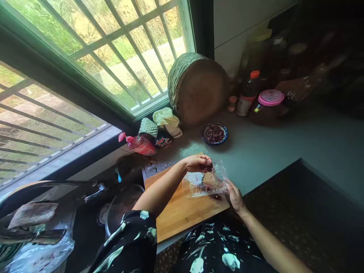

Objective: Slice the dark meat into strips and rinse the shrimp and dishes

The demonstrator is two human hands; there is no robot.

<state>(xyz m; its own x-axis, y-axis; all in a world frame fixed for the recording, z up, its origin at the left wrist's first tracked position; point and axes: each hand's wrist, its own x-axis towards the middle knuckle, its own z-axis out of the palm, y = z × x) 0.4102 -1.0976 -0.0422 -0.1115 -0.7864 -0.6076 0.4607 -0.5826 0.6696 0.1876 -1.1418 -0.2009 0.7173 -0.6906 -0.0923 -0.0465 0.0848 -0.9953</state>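
Grip: both hands, left hand (197, 163) and right hand (234, 195), clasp clear tray (206, 182) | long axis lies left-right, over cutting board (176, 212)

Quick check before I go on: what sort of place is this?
Most likely a home kitchen counter by a window: a wooden cutting board, sauce bottles against the wall, and a sink tap beside the board.

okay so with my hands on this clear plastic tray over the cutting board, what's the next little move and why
Probably lift the pinched piece clear. Your left hand reaches into the clear plastic tray, its fingertips closed on something dark, while your right hand steadies the tray's edge above the wooden cutting board.
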